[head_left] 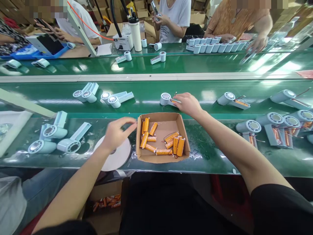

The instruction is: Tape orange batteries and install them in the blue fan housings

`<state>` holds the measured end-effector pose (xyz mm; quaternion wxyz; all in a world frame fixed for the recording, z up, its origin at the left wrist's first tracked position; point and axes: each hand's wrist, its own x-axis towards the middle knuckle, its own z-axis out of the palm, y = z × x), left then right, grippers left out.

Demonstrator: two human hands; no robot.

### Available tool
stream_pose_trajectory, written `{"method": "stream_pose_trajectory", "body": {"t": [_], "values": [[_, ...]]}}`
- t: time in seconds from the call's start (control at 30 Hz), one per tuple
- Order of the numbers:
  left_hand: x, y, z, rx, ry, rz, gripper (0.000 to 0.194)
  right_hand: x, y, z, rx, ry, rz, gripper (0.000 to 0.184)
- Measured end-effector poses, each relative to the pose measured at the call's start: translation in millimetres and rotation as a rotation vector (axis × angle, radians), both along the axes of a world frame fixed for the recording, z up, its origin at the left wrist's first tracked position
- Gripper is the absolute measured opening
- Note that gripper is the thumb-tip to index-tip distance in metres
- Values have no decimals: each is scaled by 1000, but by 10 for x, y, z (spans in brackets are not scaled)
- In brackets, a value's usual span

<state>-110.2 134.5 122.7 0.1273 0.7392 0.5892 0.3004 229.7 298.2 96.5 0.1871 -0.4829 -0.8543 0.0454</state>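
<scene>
My right hand is closed at the open handle of a light-blue handheld fan housing lying on the green belt. Under its fingers a bit of orange and a thin wire show in the handle. My left hand is over a white roll, left of a cardboard box. Its thumb and index finger curl into a ring, their tips close together at the box rim; anything between them is too small to make out. In the cardboard box lie several orange wired battery cells.
Fan housings with empty handles lie to the left. Housings holding orange cells are at the right. Across a pale divider runs another belt with more fan parts; several people work behind it. Below, a carton holds orange cells.
</scene>
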Motion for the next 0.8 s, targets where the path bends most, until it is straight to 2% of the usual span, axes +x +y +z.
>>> {"method": "stream_pose_trajectory", "body": {"t": [0.07,0.1,0.17,0.23,0.33,0.4,0.47,0.57,0.7,0.73,0.8], "values": [[-422,-574,-88,95,45,69,30,12,-173,51,83,141,99,28],[-592,-802,-147,70,97,51,29,-29,-281,85,76,161,193,28],[-830,-1116,-280,-27,242,-12,42,-205,-503,137,-1,98,441,29],[-945,-1259,-394,-151,397,-38,60,-461,-677,136,-58,-50,657,36],[-995,-1288,-464,-259,524,-21,64,-791,-762,69,-41,-261,761,38],[-1013,-1286,-443,-262,527,-40,62,-852,-722,58,-44,-336,752,31],[-1019,-1325,-396,-196,510,-46,60,-764,-676,109,-97,-314,673,25],[-927,-1460,-330,28,500,14,60,-481,-760,252,-280,-27,474,24],[-545,-1611,-259,287,478,126,64,-302,-1306,366,-566,507,384,45],[-430,-1622,-239,324,467,139,65,-327,-1481,364,-600,592,368,46],[-216,-1613,-198,396,450,148,67,-426,-1803,334,-639,708,327,35]]}}
